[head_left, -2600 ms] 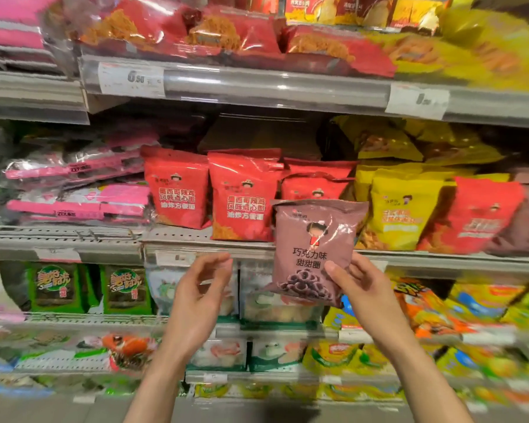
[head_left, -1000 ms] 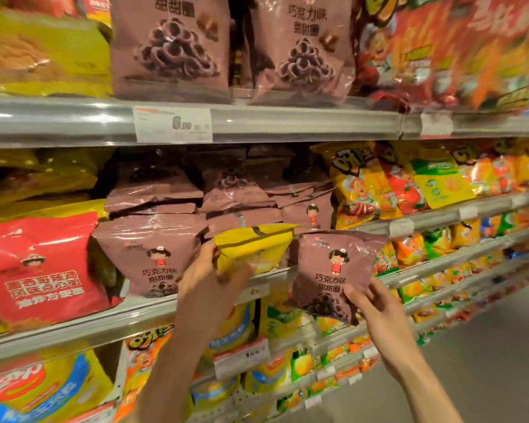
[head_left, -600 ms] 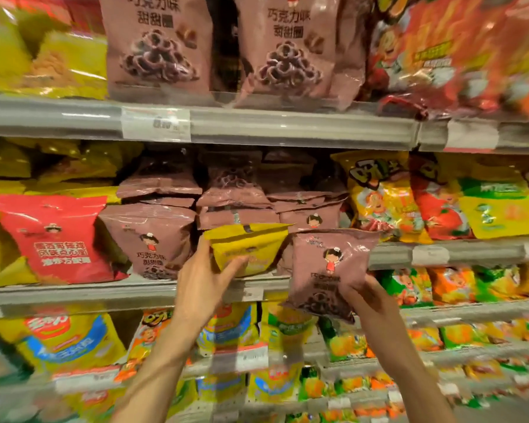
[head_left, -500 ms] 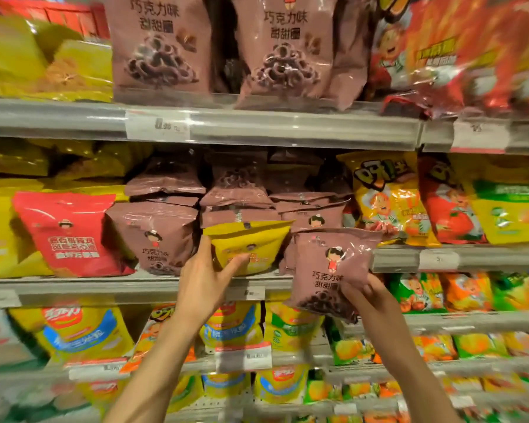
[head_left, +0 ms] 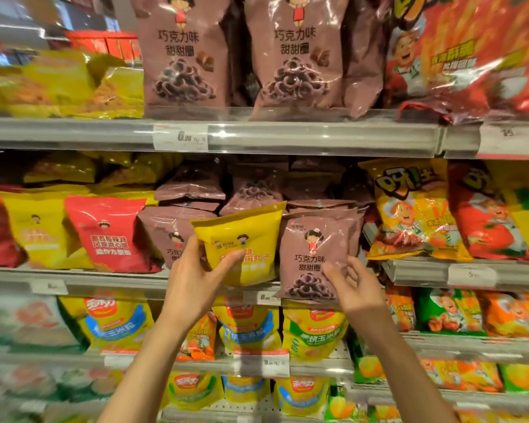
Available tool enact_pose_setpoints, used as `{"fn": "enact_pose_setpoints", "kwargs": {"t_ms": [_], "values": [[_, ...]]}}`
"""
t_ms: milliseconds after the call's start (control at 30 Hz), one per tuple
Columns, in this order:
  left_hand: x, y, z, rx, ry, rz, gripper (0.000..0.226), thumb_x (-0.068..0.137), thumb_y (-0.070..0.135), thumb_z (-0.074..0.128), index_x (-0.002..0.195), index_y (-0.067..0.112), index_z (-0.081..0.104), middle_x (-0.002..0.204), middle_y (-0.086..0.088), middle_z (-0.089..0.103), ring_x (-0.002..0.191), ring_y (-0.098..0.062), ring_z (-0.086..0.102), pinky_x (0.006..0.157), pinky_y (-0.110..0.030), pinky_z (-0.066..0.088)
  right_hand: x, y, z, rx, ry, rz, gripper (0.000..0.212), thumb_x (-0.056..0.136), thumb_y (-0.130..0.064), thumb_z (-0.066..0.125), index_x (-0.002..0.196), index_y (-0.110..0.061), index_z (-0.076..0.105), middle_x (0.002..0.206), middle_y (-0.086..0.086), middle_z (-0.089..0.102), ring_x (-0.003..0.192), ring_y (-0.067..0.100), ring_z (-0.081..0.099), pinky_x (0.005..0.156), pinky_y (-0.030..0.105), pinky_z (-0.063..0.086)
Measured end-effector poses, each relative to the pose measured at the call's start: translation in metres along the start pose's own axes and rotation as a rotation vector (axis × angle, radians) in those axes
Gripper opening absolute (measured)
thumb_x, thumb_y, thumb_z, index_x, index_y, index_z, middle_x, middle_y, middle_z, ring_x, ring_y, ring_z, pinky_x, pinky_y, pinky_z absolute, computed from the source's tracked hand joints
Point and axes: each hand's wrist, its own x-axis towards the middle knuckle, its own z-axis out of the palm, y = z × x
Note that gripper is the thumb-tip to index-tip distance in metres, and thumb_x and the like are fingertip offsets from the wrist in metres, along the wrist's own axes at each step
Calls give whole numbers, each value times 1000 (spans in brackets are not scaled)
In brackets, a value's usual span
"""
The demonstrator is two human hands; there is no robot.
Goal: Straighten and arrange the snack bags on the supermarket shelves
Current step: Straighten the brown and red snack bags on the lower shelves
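**A:** Bags, two of them, were in my hands at the middle shelf (head_left: 110, 280). My left hand (head_left: 193, 285) held the yellow bag (head_left: 242, 239), thumb across its face and fingers curled behind its left edge. My right hand (head_left: 353, 290) pinched the brown bag (head_left: 315, 254) at its lower right corner, its bottom edge hanging over the shelf lip.

**B:** Where did each belong, in your judgement?

**A:** The yellow bag stood in front of a row of brown ones, so it looked misplaced; the yellow stack (head_left: 39, 236) sat well to the left, beyond a red bag (head_left: 110, 233). The brown bag matched the stack (head_left: 251, 190) behind it.

**B:** How was the step best done?

**A:** I judged the yellow bag should come out first, lifted clear rather than dragged, since its neighbours touched it on both sides. The brown bag would then go upright into the gap, face forward, base fully on the shelf.

**B:** Risks?

**A:** A corner pinch gave little control; the bag could swing or tip outward. The leaning stack behind might slide forward.
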Motion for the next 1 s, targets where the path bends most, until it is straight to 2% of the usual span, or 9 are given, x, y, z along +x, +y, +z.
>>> {"fn": "enact_pose_setpoints", "kwargs": {"t_ms": [100, 167, 367, 533, 667, 733, 800, 900, 1000], "values": [[-3, 1, -11, -15, -8, -23, 41, 80, 64, 74, 105, 34, 61, 91, 24, 74, 78, 3, 69, 68, -32, 57, 12, -1, 15, -11, 40, 15, 46, 93, -34, 70, 130, -9, 58, 124, 8, 70, 121, 17, 64, 109, 37, 48], [-6, 1, -18, -25, -2, -51, 44, 79, 64, 75, 107, 33, 62, 95, 18, 76, 85, -5, 73, 75, -46, 60, 14, -6, 24, -53, 65, 16, 60, 92, -40, 70, 139, -7, 51, 133, 13, 64, 126, 22, 60, 114, 46, 43], [-9, -7, -44, -55, 58, -68, 53, 77, 70, 76, 106, 29, 61, 94, 11, 77, 85, -18, 75, 69, -55, 61, 16, -17, 54, -194, 87, -61, 62, 97, -50, 61, 147, -20, 43, 140, -2, 56, 132, 16, 51, 113, 38, 40], [-8, -14, -67, -13, 114, -73, 38, 76, 72, 76, 87, 43, 54, 81, 22, 70, 69, -1, 68, 55, -42, 57, 20, -24, 88, -215, 84, -114, 57, 99, -47, 59, 147, -20, 42, 133, -4, 58, 119, 12, 55, 99, 31, 44], [-9, -21, -79, -77, 112, -143, 52, 71, 75, 79, 83, 32, 51, 80, -5, 67, 83, -34, 73, 63, -62, 60, 20, -16, 110, -253, -24, -89, 50, 100, -43, 58, 141, -19, 43, 119, -4, 66, 110, 12, 63, 98, 36, 51], [-10, -23, -82, -75, 105, -153, 56, 71, 77, 78, 84, 30, 50, 84, -15, 66, 85, -38, 72, 63, -63, 60, 21, -10, 112, -292, -53, -88, 46, 99, -48, 57, 134, -21, 45, 106, -11, 67, 98, 5, 65, 89, 34, 53], [-12, -25, -85, -72, 107, -161, 52, 72, 76, 77, 84, 33, 50, 85, -12, 67, 85, -36, 73, 62, -62, 60, 25, -9, 111, -318, -71, -91, 40, 99, -50, 57, 127, -23, 48, 98, -13, 67, 93, 4, 65, 85, 38, 55], [-15, -29, -85, -86, 101, -181, 47, 74, 72, 78, 85, 35, 52, 85, -2, 70, 86, -30, 74, 63, -60, 61, 32, -14, 108, -345, -118, -86, 32, 99, -47, 58, 114, -20, 49, 89, -3, 67, 87, 20, 68, 85, 53, 56], [-19, -30, -84, -75, 107, -185, 42, 77, 69, 78, 88, 35, 55, 84, 6, 72, 83, -23, 74, 64, -57, 61, 30, -16, 104, -357, -151, -72, 40, 97, -50, 59, 121, -19, 50, 96, -6, 65, 94, 16, 65, 87, 42, 55]]}}
